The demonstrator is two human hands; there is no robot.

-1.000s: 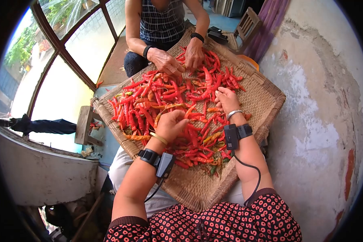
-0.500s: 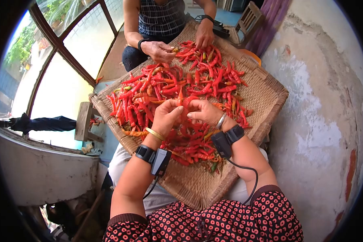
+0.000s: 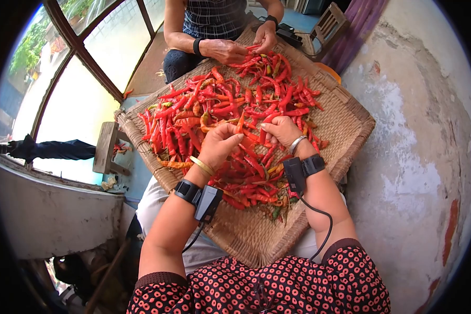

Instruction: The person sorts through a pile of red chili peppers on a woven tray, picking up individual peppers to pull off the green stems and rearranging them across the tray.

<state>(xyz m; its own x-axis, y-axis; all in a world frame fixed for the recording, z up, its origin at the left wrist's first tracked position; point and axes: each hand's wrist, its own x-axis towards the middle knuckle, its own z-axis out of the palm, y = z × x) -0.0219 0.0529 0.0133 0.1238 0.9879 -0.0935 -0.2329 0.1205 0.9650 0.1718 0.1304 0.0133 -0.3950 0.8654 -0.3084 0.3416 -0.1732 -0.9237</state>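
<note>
Many red and orange chili peppers (image 3: 178, 112) lie heaped on a woven tray (image 3: 345, 118) across my lap. Above the heap, my left hand (image 3: 219, 145) pinches an orange-red chili (image 3: 240, 121) that points up from its fingertips. To its right, my right hand (image 3: 284, 132) is closed with thumb and fingers together, holding a red chili (image 3: 263, 135) that hangs at its fingertips. A small gap separates my two hands. Bits of green stem (image 3: 277, 212) lie among the chilies near the tray's front.
A co-worker (image 3: 214, 23) sits across the tray, both hands at the far chilies. A rough wall (image 3: 403, 157) stands at the right. Windows, a dark folded umbrella (image 3: 63, 150) and a wooden stool (image 3: 105, 148) are at the left. Cables run from my wrist devices.
My hands have moved apart; my right hand shifted right, and a red chili now shows at its fingers. The co-worker's left-side hand in view moved right, closer to the other.
</note>
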